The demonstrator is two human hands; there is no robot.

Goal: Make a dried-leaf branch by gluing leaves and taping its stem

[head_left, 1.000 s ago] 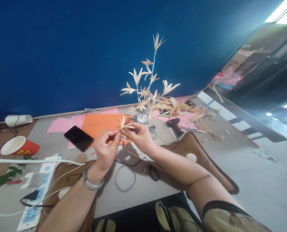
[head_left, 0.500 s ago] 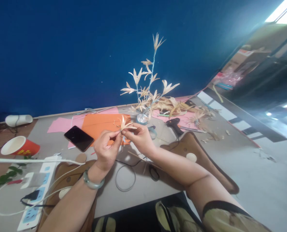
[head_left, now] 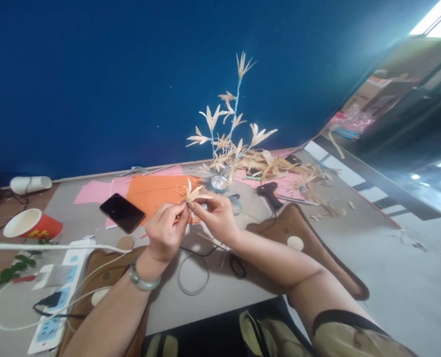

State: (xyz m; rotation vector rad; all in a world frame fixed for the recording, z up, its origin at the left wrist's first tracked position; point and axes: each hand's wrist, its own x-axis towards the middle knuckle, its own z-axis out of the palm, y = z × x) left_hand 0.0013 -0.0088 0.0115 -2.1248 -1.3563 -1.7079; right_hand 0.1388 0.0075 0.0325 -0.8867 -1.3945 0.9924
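A pale, dried-husk flower [head_left: 193,192] with narrow pointed petals is pinched between both hands above the table. My left hand [head_left: 167,229], with a jade-coloured bangle on its wrist, closes thumb and finger at the flower's base. From the other side my right hand [head_left: 217,216] grips the same base, its fingertips meeting the left ones. A bit of light blue shows just below the fingers; what it belongs to is partly hidden. Behind the hands stands a spray of similar husk flowers [head_left: 212,118] on blue-wrapped stems, set in a small round clear holder [head_left: 219,184].
An orange sheet [head_left: 142,191] and a black phone [head_left: 122,213] lie left of centre. At right are a glue gun [head_left: 269,195], a heap of dried husks [head_left: 267,161] and a brown mat [head_left: 305,238]. A power strip [head_left: 62,292] with cables and a red paper cup [head_left: 38,225] occupy the left.
Both hands keep their pinch on the flower, with the left fingers shifted slightly around its base. The whole view has moved a little; nothing else visibly differs.
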